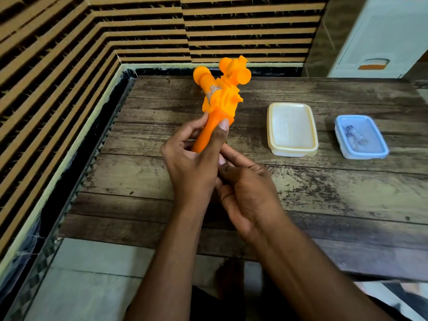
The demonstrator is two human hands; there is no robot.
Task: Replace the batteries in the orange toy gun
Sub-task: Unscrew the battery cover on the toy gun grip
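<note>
The orange toy gun (222,93) is held up above the wooden table (324,193), barrel end pointing away from me and handle toward me. My left hand (192,165) grips the handle, with the thumb lying along its right side. My right hand (245,188) sits just below and right of the left, fingers curled at the handle's bottom end; what they touch is hidden behind the left hand. No loose batteries are visible near the hands.
A cream lidded plastic box (292,129) sits to the right of the gun. Farther right stands a blue lidded box (361,136) with small items inside. A striped wall borders the table on the left and at the back.
</note>
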